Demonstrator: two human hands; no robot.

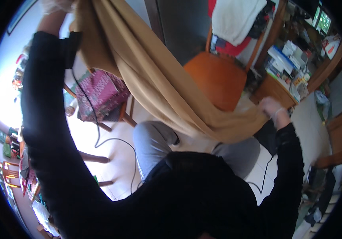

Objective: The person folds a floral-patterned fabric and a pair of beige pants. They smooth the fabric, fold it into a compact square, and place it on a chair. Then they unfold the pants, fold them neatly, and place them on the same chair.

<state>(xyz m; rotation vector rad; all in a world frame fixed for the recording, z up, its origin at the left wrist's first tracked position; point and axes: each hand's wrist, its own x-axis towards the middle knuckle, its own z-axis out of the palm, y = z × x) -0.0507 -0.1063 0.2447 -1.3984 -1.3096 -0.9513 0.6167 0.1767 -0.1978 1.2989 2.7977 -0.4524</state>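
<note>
A long tan cloth (pixel 165 80) stretches in loose folds from the upper left down to the right, across the space before me. My right hand (pixel 270 107), slightly blurred, grips its lower right end. At the top left, my left hand (pixel 58 5) is raised high at the cloth's upper end, partly cut off by the picture's edge; its fingers are hard to make out. Something thin and translucent, like a glove, covers the left hand. Below the cloth's sagging edge are my knees in grey trousers (pixel 151 146).
An orange-brown chair (pixel 218 77) stands just behind the cloth, with a white cloth (pixel 235 21) over its backrest. A patterned purple fabric (pixel 99 95) covers another seat at left. A black cable (pixel 97 131) hangs beside my left arm. Papers and boxes (pixel 287 62) crowd a wooden cabinet at right.
</note>
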